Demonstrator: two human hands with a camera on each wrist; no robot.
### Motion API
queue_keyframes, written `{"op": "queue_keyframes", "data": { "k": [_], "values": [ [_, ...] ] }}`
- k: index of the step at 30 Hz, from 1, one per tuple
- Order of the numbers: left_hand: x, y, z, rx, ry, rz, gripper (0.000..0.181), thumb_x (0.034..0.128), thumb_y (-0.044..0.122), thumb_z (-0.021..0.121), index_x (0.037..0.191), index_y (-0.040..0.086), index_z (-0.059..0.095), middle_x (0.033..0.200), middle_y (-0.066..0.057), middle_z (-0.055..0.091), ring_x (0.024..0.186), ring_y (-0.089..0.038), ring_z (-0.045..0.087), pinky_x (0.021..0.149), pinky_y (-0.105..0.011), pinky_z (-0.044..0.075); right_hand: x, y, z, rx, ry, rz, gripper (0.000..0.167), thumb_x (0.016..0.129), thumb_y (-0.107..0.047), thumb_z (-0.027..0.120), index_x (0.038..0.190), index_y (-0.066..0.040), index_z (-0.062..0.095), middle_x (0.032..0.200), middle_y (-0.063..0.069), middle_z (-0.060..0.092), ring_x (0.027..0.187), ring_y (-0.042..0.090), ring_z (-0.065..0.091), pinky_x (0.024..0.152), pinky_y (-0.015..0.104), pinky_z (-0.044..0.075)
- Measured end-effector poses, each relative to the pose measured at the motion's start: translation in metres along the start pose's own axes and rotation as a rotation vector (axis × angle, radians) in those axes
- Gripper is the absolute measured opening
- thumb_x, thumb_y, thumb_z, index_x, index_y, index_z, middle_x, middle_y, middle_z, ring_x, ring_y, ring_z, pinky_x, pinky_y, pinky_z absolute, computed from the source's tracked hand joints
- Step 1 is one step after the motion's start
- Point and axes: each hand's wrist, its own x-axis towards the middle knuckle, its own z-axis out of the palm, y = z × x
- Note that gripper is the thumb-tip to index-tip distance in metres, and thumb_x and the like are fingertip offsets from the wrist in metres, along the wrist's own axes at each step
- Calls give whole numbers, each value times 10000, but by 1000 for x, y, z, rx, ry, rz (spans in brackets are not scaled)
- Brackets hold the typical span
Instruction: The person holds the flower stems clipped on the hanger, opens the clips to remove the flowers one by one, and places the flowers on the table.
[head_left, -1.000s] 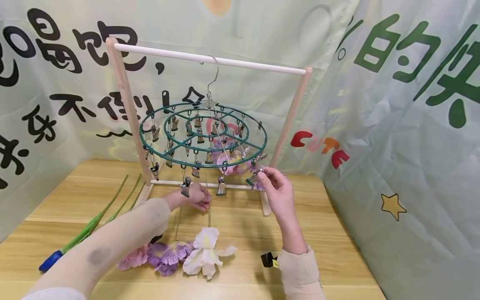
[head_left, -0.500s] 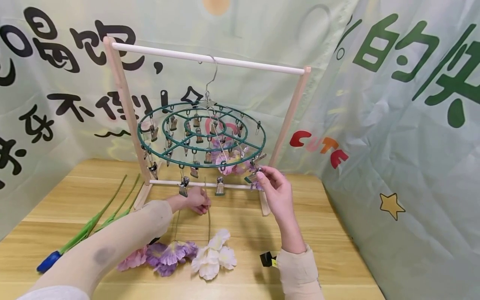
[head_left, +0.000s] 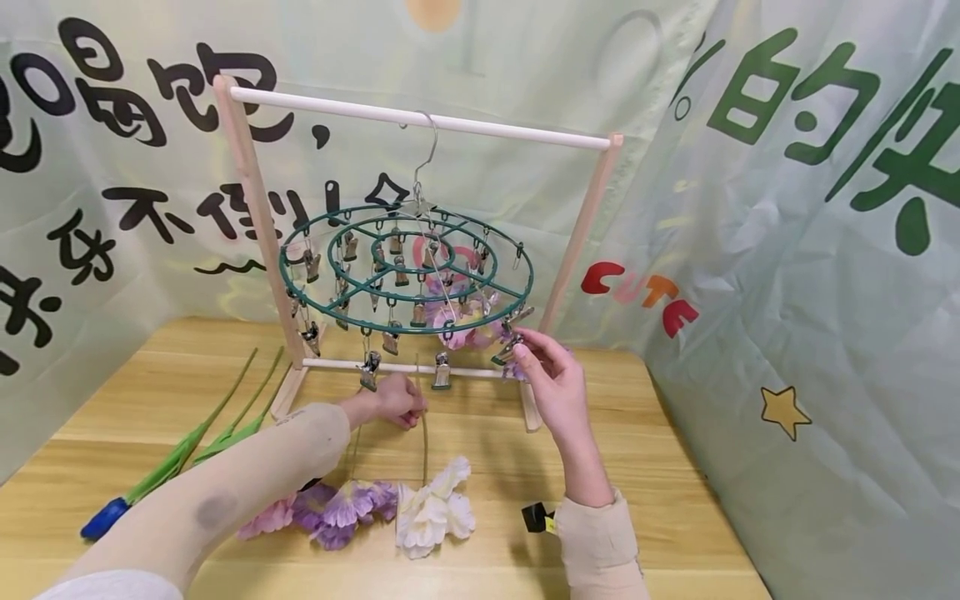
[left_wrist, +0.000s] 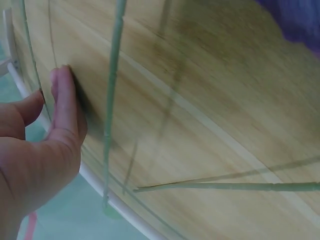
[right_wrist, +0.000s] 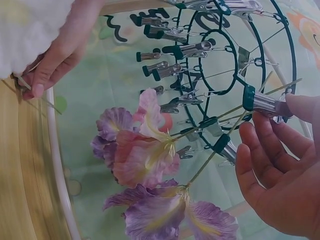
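My left hand [head_left: 395, 401] pinches the thin green stem of a white artificial iris [head_left: 437, 508], low behind the front clips. The bloom hangs down over the tabletop. In the left wrist view the stem [left_wrist: 31, 60] passes between thumb and fingers. With thumb and fingertips, my right hand [head_left: 557, 377] grips a metal clip [right_wrist: 267, 104] on the front right of a round green clip hanger [head_left: 408, 327]. Pink and purple irises [right_wrist: 145, 155] hang by their stems from clips close to that hand. Whether the gripped clip's mouth is spread is hard to tell.
A wooden stand [head_left: 420, 122] with a white top bar bears the hanger. On the table [head_left: 645, 467] lie a purple iris [head_left: 343, 508], a pink bloom [head_left: 268, 517] and a blue flower [head_left: 105, 518] with green stems. A small black object [head_left: 534, 517] sits near my right sleeve.
The white iris has turned and shifted slightly right as my left hand moved a little right. My right hand has stayed at the same clip.
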Motion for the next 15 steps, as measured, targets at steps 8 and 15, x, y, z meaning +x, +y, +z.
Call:
{"op": "queue_keyframes", "data": {
  "k": [8,15],
  "values": [
    [-7,10,-6,265,222,146,238,1033,150,625,1069,-86,633,875,-120,637,740,-194,593,724,-354,598,-2,-4,2,-1,-7,-2,291,1016,-101,681,1288,0,704,1103,57,695,952,115,662,771,260,596],
    [-28,37,2,264,444,517,149,988,9,643,1111,-74,621,928,-146,645,792,-221,617,699,-337,580,-5,-3,7,31,-26,31,293,1019,-78,670,1293,23,690,1158,147,699,965,99,670,807,207,582]
  ]
}}
